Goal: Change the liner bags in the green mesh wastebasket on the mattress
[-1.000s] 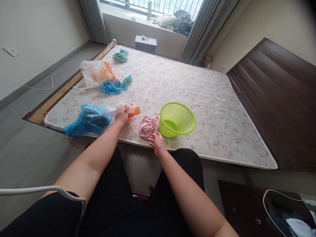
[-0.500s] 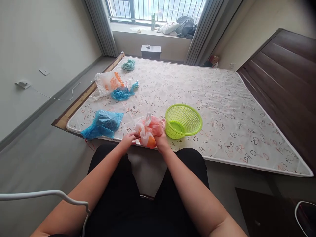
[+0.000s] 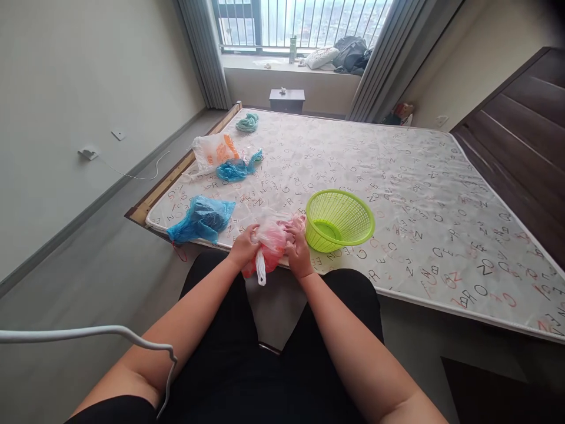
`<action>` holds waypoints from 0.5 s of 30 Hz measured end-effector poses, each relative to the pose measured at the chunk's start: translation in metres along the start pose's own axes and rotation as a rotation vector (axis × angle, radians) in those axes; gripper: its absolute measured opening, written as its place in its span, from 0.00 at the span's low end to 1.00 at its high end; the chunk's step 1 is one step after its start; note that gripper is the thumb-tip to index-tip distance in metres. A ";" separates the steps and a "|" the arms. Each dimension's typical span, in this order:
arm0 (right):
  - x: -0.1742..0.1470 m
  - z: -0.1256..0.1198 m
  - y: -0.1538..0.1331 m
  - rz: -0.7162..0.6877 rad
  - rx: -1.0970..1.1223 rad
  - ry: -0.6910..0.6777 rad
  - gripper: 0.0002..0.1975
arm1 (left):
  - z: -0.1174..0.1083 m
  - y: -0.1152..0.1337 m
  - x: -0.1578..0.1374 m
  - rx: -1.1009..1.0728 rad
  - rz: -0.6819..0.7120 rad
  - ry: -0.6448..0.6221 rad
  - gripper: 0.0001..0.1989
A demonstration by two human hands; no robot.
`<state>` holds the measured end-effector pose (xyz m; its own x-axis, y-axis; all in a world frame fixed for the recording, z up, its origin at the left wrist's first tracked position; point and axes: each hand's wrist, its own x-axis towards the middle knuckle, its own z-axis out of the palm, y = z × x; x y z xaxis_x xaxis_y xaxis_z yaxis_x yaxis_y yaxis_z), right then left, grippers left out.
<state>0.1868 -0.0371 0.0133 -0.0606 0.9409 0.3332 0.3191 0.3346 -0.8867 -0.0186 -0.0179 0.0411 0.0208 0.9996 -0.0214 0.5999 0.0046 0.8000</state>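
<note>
A crumpled plastic bag (image 3: pixel 271 235), pinkish red and translucent white, is held between my two hands at the mattress's front edge. A white twisted handle hangs from its near side. My left hand (image 3: pixel 244 244) grips the bag's left side, its fingers curled into the plastic. On the other side my right hand (image 3: pixel 299 253) has its fingers closed on the bag. What the bag contains cannot be made out. A green plastic basket (image 3: pixel 339 221) stands just right of my right hand, upright with its open top tilted toward me.
The mattress (image 3: pixel 410 194) is printed with letters. To the left lie a blue plastic bag (image 3: pixel 207 215) with something dark inside, another blue bag (image 3: pixel 233 169), a white-and-orange bag (image 3: pixel 214 150) and a teal cloth bundle (image 3: pixel 248 122). A white cable (image 3: pixel 88 334) crosses my left arm.
The bag has been turned, so its white handle now hangs toward me. My left hand has closed in on its side. The whole view has shifted slightly left.
</note>
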 end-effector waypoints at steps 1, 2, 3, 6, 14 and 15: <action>-0.001 -0.001 -0.002 -0.064 -0.045 -0.041 0.22 | 0.005 0.001 -0.001 0.042 0.037 -0.025 0.27; -0.003 -0.002 -0.004 -0.092 -0.072 -0.087 0.22 | 0.009 0.002 -0.003 0.067 0.064 -0.054 0.25; -0.005 -0.001 -0.005 -0.086 -0.083 -0.130 0.22 | 0.014 0.003 -0.004 0.080 0.084 -0.084 0.23; -0.011 -0.002 -0.002 0.054 -0.073 -0.192 0.23 | 0.023 0.003 -0.005 0.095 0.140 -0.162 0.19; -0.005 -0.028 0.019 0.462 -0.203 -0.001 0.12 | 0.015 -0.002 0.004 0.082 0.202 -0.224 0.14; -0.005 -0.030 0.021 0.502 -0.192 0.010 0.11 | 0.013 -0.003 0.005 0.101 0.190 -0.216 0.14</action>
<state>0.2221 -0.0366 0.0022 0.1524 0.9819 -0.1127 0.4736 -0.1726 -0.8637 -0.0100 -0.0135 0.0308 0.3034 0.9528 -0.0122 0.6450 -0.1959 0.7386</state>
